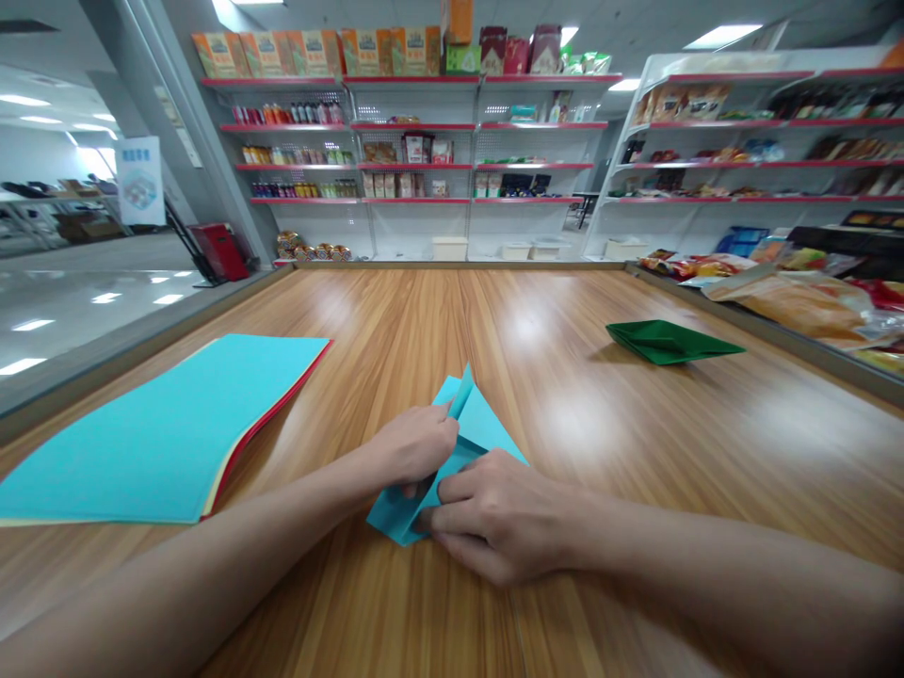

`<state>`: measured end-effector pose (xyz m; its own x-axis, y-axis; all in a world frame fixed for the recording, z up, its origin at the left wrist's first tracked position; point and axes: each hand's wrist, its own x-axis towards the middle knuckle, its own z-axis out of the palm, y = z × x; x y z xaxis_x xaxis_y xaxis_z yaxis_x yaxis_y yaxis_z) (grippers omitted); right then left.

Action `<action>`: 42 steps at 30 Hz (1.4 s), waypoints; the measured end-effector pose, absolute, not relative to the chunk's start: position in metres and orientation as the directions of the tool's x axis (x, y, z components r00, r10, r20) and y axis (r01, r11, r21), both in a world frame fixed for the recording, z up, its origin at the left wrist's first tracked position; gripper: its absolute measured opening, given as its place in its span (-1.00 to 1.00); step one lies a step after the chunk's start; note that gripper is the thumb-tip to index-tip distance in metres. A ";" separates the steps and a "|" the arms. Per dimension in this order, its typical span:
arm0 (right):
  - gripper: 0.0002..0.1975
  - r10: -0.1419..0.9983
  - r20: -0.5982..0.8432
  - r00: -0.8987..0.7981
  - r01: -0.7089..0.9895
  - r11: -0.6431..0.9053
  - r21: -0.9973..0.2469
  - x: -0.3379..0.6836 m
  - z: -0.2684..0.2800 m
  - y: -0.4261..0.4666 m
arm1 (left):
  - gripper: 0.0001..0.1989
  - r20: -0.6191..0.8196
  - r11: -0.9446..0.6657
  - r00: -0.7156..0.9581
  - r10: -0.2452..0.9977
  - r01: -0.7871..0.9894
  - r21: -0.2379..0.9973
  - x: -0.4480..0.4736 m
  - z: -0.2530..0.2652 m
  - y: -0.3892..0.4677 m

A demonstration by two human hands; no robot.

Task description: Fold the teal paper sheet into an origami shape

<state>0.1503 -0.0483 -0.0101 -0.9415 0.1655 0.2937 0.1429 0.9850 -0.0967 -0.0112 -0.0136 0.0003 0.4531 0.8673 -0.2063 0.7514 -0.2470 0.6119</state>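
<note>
Right now both hands are on a turquoise folded paper [489, 419], which sits at the near middle of the wooden table [565, 367], straight in front of the person. Its long axis runs on a slant, from a blunt corner at the near left to the far right; one corner points away toward the shelves [410, 79], and another points out to the right, past the knuckles. A narrow flap stands up from the far part, its sharp tip aimed upward and away. The left hand [422, 444] is curled shut over the paper's left side, gripping it at the base of that flap. The right hand [505, 513] pinches the near part between bent fingers, thumb side toward the left hand; part of the fold is hidden under both. Well to the left lies a stack of coloured sheets [176, 424], turquoise on top, its long axis slanting from near left to far right. Farther off on the right, a green folded paper [664, 341] lies roughly crosswise, pointed at both ends.
</note>
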 end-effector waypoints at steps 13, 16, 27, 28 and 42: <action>-0.81 0.325 0.249 -0.913 0.349 0.935 0.061 0.161 -0.004 -0.040 | -0.68 -0.217 -0.310 0.457 0.862 0.816 0.487 -0.010 0.008 -0.020; -0.80 0.421 0.233 -0.877 0.453 0.885 0.106 0.166 -0.002 -0.034 | -0.70 -0.242 -0.311 0.462 0.853 0.823 0.475 -0.009 0.009 -0.020; -0.79 0.513 0.493 -0.703 0.495 0.850 -0.178 0.188 -0.007 -0.004 | -0.72 -0.265 -0.258 0.487 0.832 0.763 0.593 -0.011 0.007 -0.015; -0.79 0.513 0.441 -0.737 0.501 0.852 -0.153 0.191 -0.008 0.000 | -0.73 -0.298 -0.222 0.484 0.823 0.756 0.615 -0.011 0.008 -0.014; -0.70 0.348 0.333 -0.877 0.299 0.935 -0.190 0.209 -0.014 0.018 | -0.78 -0.450 -0.060 0.474 0.757 0.736 0.674 0.006 0.015 -0.014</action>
<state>0.2087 0.0176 -0.0140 -0.8765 0.3481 0.3325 0.2992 0.9351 -0.1901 0.0061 -0.0144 0.0146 0.4737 0.7572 -0.4497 0.7363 -0.0604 0.6739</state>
